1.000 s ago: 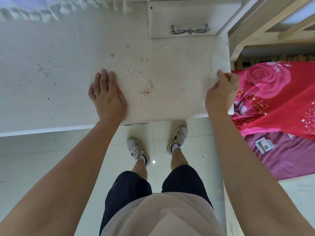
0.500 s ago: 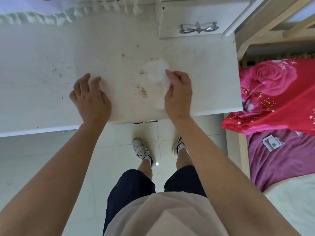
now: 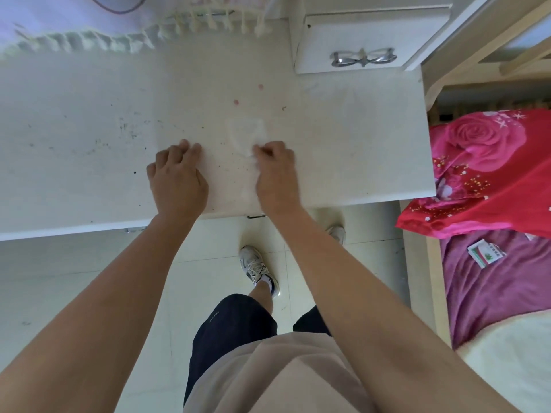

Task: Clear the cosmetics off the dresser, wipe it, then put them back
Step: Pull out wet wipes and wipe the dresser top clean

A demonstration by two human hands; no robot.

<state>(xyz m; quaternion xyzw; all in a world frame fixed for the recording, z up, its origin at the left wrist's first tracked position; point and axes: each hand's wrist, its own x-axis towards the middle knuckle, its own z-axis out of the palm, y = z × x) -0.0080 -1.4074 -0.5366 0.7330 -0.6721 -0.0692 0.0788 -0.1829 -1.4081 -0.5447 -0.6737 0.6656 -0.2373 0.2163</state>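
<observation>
Pinching a blurred tissue [image 3: 246, 133] stretched front-to-back, the right hand [image 3: 275, 172] touches the dresser [image 3: 357, 144]; left hand [image 3: 176, 177] rests half-curled.

The scene is lit brightly and evenly by soft light, and no hard shadows are cast. The pale dresser top [image 3: 343, 144] is washed out, and the tissue [image 3: 246, 135] is almost lost against it. Motion blur is seen on the left hand [image 3: 176, 177] and the right hand [image 3: 275, 171], mostly at the fingers. A faint shadow is thrown on the floor [image 3: 74, 278] under the near edge. The fringed cloth [image 3: 89, 43] at the far left is hazy and overexposed. Glints are carried by the drawer handle [image 3: 363, 58]. Straight edges are bowed and the forearms [image 3: 104, 293] stretched by the wide lens
</observation>
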